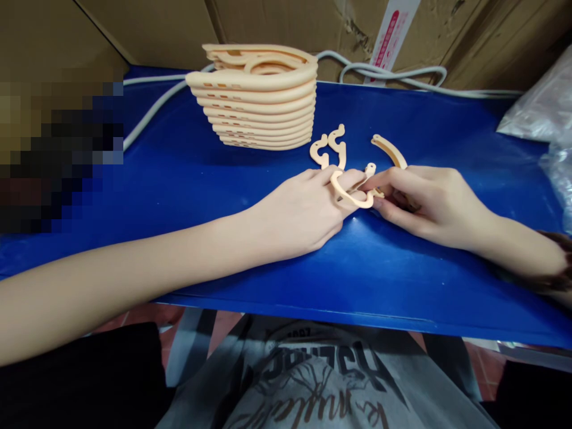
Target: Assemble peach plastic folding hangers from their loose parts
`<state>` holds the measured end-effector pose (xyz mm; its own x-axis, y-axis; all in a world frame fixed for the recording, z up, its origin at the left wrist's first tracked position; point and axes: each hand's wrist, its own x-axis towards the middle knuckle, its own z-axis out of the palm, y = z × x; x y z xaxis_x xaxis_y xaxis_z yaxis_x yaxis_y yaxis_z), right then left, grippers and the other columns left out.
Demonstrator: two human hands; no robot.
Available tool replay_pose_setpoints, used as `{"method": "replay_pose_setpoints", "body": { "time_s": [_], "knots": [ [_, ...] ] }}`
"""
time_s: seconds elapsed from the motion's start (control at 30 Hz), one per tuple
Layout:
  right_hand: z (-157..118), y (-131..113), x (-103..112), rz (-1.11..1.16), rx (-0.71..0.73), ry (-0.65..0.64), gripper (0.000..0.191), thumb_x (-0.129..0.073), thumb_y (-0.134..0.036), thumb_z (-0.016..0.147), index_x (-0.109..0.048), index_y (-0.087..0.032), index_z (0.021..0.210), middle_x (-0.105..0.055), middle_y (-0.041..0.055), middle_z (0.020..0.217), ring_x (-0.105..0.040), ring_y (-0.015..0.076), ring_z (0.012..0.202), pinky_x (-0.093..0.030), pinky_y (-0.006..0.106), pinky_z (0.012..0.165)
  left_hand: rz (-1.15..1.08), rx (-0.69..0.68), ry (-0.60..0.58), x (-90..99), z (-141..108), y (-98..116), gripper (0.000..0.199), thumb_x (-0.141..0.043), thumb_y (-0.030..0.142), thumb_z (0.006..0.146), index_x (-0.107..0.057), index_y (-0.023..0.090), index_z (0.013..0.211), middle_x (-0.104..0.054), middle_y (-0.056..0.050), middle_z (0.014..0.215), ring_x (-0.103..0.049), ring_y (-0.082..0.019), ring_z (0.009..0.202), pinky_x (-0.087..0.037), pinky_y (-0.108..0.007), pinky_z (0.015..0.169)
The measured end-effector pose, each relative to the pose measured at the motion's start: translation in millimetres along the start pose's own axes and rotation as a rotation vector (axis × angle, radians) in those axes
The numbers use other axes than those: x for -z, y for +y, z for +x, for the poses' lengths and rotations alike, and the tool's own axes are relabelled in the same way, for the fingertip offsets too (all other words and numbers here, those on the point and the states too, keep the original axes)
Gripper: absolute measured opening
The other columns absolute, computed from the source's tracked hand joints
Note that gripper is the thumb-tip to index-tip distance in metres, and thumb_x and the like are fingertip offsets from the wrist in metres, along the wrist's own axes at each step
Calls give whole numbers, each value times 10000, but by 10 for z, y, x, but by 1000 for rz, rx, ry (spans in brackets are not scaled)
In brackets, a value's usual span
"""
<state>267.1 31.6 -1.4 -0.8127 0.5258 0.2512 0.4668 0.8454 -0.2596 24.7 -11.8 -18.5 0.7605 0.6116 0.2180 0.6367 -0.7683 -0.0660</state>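
My left hand [308,208] reaches across the blue table with its fingers bent. A curved cream plastic hook [353,199] lies over those fingers, and their tips are hidden. From the other side, my right hand [429,199] pinches the hook's end between thumb and forefinger. Its other fingers curl underneath, partly out of sight. Just beyond the left fingers lie two small S-shaped cream plastic hooks [338,146]. A slim curved cream plastic arm [390,150] shows behind the right hand, its near end covered.
A tall stack of cream plastic hanger-like pieces [259,110] stands behind my left hand. White cable [402,75] runs along the back beside cardboard [286,24]. Clear plastic bags [540,107] sit at the right. The table's front edge [290,313] is close to my body.
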Motion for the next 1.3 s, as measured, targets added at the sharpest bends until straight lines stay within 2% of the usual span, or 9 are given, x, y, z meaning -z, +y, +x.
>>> {"method": "replay_pose_setpoints", "body": {
  "time_s": [0.2, 0.4, 0.73, 1.0, 1.3],
  "knots": [
    [16, -12, 11, -25, 0, -27, 146, -473, -313, 1038, -612, -290, 1076, -613, 4, 698, -576, 213, 607, -472, 391, 623, 1, 1, -3, 19, -5, 8, 387, -394, 113, 1025, -594, 101, 1356, -584, -196, 1477, -643, -318, 1205, -542, -439, 1007],
    [29, 13, 0, -39, 108, 34, 81, -515, -262, 1029, -595, -244, 1034, -535, -39, 644, -526, 171, 543, -413, 337, 563, -11, 2, -14, 30, 6, 11, 391, -399, 115, 1027, -586, 105, 1370, -581, -201, 1476, -643, -311, 1196, -530, -438, 1012],
    [26, -16, 23, -23, 13, -34, 151, -468, -311, 1029, -613, -275, 1054, -563, -5, 667, -545, 209, 578, -449, 381, 626, 11, 1, -11, 25, 3, 6, 385, -402, 123, 1031, -580, 102, 1371, -581, -205, 1475, -634, -322, 1224, -529, -439, 1022],
    [29, -10, 6, -29, 1, -37, 177, -464, -334, 1028, -627, -291, 1083, -572, 0, 668, -558, 222, 590, -438, 386, 606, 8, -1, -13, 34, -4, 2, 392, -401, 127, 1029, -578, 102, 1378, -576, -210, 1489, -644, -317, 1202, -536, -435, 1009],
    [40, -22, 9, -41, -15, -59, 178, -449, -338, 1034, -615, -282, 1066, -602, 13, 692, -587, 225, 622, -489, 397, 658, -4, 3, -4, 30, -6, 6, 388, -394, 122, 1026, -588, 107, 1362, -585, -206, 1471, -646, -313, 1189, -537, -437, 999]
  ]
}}
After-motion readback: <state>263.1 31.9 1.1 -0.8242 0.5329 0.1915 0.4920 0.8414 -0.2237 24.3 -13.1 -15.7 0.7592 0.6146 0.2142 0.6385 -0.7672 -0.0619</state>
